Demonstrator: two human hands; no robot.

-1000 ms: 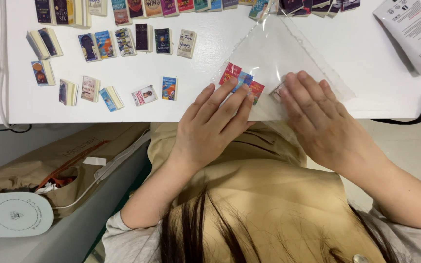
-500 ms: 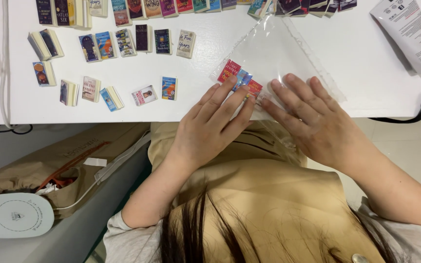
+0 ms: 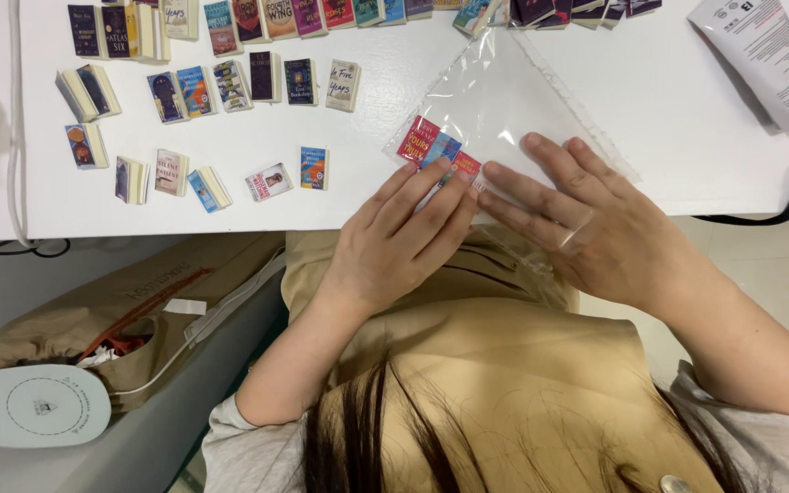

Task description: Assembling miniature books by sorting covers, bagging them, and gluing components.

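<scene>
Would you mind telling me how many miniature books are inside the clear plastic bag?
3 show: a red one, a blue one and a red-orange one, side by side in the bag; the fingertips may hide more.

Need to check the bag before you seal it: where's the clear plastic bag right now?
In the head view, the clear plastic bag lies on the white table, right of centre, under both hands' fingertips, with a few miniature books inside.

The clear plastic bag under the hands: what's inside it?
Inside the clear plastic bag, three miniature books show near its left corner: red, blue, red. The left hand and right hand cover the bag's near edge, hiding anything there.
</scene>
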